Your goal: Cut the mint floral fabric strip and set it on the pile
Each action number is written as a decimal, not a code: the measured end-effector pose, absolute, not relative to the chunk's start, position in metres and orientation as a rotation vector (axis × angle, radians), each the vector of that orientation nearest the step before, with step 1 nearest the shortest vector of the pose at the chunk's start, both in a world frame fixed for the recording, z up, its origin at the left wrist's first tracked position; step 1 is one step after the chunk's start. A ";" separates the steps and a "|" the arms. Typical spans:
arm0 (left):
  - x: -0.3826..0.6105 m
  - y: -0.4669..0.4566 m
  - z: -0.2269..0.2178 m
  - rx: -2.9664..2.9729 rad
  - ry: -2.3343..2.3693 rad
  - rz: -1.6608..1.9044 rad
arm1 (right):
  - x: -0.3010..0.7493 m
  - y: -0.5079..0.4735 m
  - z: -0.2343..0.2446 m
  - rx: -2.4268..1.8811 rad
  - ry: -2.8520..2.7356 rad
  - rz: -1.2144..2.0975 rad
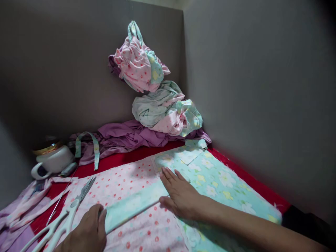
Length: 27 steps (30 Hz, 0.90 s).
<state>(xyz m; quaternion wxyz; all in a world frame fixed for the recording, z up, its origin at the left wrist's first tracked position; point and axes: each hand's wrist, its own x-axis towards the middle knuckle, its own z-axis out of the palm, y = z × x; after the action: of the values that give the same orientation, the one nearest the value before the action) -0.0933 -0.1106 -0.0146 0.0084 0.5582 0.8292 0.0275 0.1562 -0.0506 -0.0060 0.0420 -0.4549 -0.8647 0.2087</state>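
Observation:
A folded strip of mint floral fabric (133, 205) lies slantwise over a pink fabric piece with red dots (119, 183). My left hand (85, 227) pinches the strip's near left end between curled fingers and thumb. My right hand (181, 196) rests flat, fingers stretched out, on the strip's other end, which is partly hidden beneath it. Under my right forearm spreads a mint floral fabric piece (225, 178), side by side with the pink one. White-handled scissors (73, 206) lie with their blades apart, just left of my left hand.
A white mug (56, 159) stands at the left by the wall. Purple cloth (118, 133) and bundled fabric (168, 108) lie at the back, below a hanging fabric bundle (139, 63). Narrow pink strips (28, 210) lie at left on red cloth (105, 164). Grey walls (262, 87) enclose the corner.

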 end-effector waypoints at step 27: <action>-0.120 -0.131 -0.018 2.481 1.648 0.402 | 0.240 -0.028 -0.034 -1.038 -2.556 0.301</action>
<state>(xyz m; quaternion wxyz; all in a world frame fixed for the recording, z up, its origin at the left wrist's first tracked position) -0.1201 -0.1315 -0.0181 0.0678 0.8236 0.5471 0.1333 0.2400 -0.0285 -0.0336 0.1824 -0.3677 -0.9056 0.1066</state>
